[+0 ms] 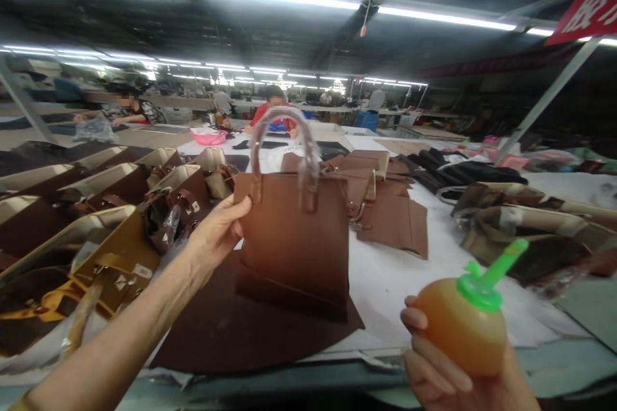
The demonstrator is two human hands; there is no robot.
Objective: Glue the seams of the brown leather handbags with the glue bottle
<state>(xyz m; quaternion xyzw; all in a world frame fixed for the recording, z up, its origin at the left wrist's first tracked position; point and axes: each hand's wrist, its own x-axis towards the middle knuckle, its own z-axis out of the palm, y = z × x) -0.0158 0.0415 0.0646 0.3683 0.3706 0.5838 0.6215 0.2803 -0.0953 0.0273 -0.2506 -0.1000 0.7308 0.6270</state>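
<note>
My left hand (219, 231) grips the left edge of a brown leather bag (294, 237) and holds it upright above a dark brown leather sheet (212, 327). The bag's arched handle (284, 141) is wrapped in clear plastic. My right hand (443, 366), at the lower right, is closed around an orange squeeze bottle (457, 327) with a green cap and nozzle (491, 273) pointing up and to the right.
Rows of brown and tan bags (96, 212) stand on the left. Flat brown bag panels (393, 218) lie behind the held bag on the white table (400, 276). Dark and tan material (520, 218) is piled at right. Other people work at far tables near a pink basin (209, 136).
</note>
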